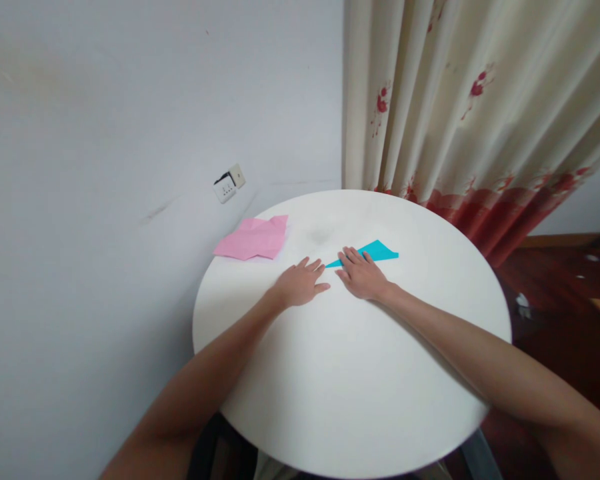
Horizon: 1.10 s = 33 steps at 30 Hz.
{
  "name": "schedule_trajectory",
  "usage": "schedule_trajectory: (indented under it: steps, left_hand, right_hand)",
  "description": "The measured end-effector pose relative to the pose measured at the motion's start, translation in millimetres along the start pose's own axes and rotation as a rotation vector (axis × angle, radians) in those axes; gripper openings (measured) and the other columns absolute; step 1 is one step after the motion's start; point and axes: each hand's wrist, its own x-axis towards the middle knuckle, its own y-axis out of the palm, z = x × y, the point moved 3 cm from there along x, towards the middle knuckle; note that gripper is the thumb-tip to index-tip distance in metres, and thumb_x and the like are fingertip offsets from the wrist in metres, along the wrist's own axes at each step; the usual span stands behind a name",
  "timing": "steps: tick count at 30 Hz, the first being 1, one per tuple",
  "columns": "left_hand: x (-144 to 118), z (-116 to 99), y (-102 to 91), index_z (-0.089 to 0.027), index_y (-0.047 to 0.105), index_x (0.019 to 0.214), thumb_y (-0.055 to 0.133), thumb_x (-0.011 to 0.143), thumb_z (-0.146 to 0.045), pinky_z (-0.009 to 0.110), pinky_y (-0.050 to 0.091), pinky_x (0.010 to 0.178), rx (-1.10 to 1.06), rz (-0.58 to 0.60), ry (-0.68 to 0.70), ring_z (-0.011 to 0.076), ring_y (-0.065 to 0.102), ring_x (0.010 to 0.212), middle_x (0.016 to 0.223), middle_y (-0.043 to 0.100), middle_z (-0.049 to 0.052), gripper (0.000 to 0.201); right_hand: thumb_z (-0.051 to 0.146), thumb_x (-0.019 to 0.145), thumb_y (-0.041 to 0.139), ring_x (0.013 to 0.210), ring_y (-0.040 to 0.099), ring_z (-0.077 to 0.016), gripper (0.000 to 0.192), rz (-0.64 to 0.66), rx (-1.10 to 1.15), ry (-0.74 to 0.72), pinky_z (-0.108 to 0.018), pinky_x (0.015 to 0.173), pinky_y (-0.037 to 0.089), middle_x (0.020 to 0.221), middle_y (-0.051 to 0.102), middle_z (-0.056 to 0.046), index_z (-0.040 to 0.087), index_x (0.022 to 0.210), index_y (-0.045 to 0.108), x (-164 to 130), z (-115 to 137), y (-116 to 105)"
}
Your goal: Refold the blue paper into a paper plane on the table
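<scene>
A folded sheet of turquoise paper lies flat on the round white table, a little beyond the table's middle toward the curtain. It forms a long, pointed shape, its sharp tip aimed at the left hand. The right hand lies palm down with fingers spread flat on the near part of the paper, pressing it rather than gripping it. The left hand rests open and flat on the bare tabletop just beside the paper's tip, fingertips nearly reaching it, holding nothing.

Left of the turquoise paper, well apart from it, a creased pink paper lies at the table's far left edge, its corner overhanging the rim. No writing shows on either sheet.

Beyond the pink sheet, a white wall socket sits on the grey wall. Behind the table hangs a cream curtain with red flowers. The near half of the tabletop is bare.
</scene>
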Motion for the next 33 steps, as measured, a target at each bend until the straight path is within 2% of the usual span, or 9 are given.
schedule_trajectory:
  steps: [8, 13, 16, 20, 26, 33]
  left_hand:
    - [-0.4, -0.5, -8.0, -0.015, 0.061, 0.134, 0.048, 0.101, -0.043, 0.042, 0.026, 0.122, 0.068, -0.056, 0.067, 0.0297, 0.048, 0.139, 0.146, 0.056, 0.015, 0.046]
    - [6.8, 7.2, -5.0, -0.021, 0.069, 0.122, 0.046, 0.102, -0.039, 0.038, 0.044, 0.110, -0.042, -0.184, -0.126, 0.0268, 0.059, 0.127, 0.138, 0.064, 0.010, 0.036]
    - [12.1, 15.9, -4.6, -0.021, 0.068, 0.125, 0.049, 0.101, -0.031, 0.037, 0.044, 0.110, -0.132, -0.283, -0.163, 0.0242, 0.061, 0.125, 0.134, 0.066, 0.008, 0.032]
    - [15.6, 21.5, -5.5, -0.020, 0.075, 0.113, 0.058, 0.097, -0.032, 0.035, 0.048, 0.104, -0.249, -0.340, -0.153, 0.0235, 0.065, 0.115, 0.121, 0.073, 0.006, 0.025]
    - [20.6, 11.3, -2.2, -0.022, 0.078, 0.094, 0.069, 0.090, -0.027, 0.032, 0.051, 0.096, -0.305, -0.410, -0.078, 0.0208, 0.068, 0.104, 0.108, 0.075, 0.003, 0.011]
    - [25.8, 14.2, 0.4, -0.022, 0.077, 0.091, 0.065, 0.092, -0.025, 0.032, 0.051, 0.096, -0.316, -0.441, -0.052, 0.0197, 0.068, 0.100, 0.103, 0.076, 0.002, 0.012]
  right_hand:
    - [0.042, 0.105, 0.028, 0.153, 0.020, -0.0302, 0.062, 0.003, 0.005, 0.001, -0.052, 0.121, 0.020, 0.165, 0.026, -0.016, 0.008, 0.156, 0.032, 0.7, 0.1, 0.5]
    - [0.042, 0.105, 0.029, 0.153, 0.020, -0.0304, 0.061, 0.000, 0.001, -0.003, -0.052, 0.121, 0.021, 0.165, 0.026, -0.017, 0.008, 0.156, 0.033, -0.2, -0.2, 0.5]
    - [0.043, 0.105, 0.027, 0.153, 0.020, -0.0303, 0.062, 0.008, 0.000, -0.003, -0.052, 0.121, 0.020, 0.165, 0.026, -0.017, 0.008, 0.156, 0.032, -0.9, -0.8, 0.9]
    - [0.045, 0.105, 0.025, 0.154, 0.018, -0.0304, 0.064, 0.026, -0.005, -0.008, -0.052, 0.121, 0.020, 0.165, 0.024, -0.017, 0.008, 0.157, 0.031, -0.4, -1.3, 2.4]
    - [0.044, 0.105, 0.026, 0.154, 0.018, -0.0300, 0.063, 0.024, -0.003, -0.006, -0.052, 0.121, 0.019, 0.165, 0.024, -0.017, 0.009, 0.157, 0.031, 0.3, -1.1, 2.6]
    - [0.043, 0.105, 0.028, 0.153, 0.021, -0.0320, 0.061, 0.006, -0.006, -0.026, -0.053, 0.120, 0.021, 0.164, 0.027, -0.018, 0.010, 0.156, 0.034, -0.6, -1.2, 2.7]
